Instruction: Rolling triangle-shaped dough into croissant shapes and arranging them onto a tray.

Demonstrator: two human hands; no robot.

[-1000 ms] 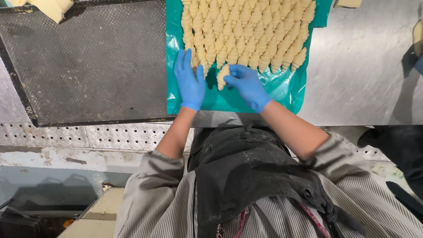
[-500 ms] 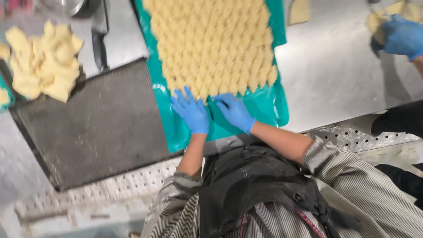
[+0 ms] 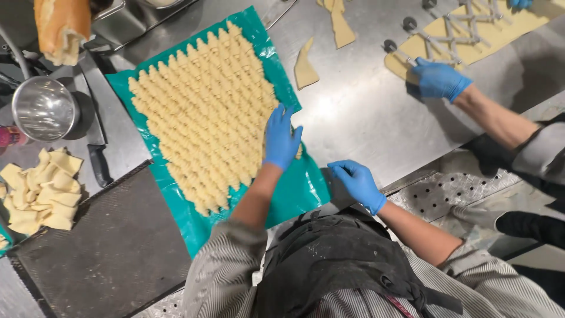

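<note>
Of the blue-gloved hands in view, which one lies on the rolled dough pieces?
The left hand: it rests on the dough rows, unlike the right hand and the co-worker's hand.

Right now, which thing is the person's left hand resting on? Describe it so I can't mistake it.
On the steel table lies a teal plastic sheet, slanted. The left hand rests on its right edge, on the rows of shaped raw dough pieces: packed and ridged, unlike the loose flat scraps at far left.
</note>
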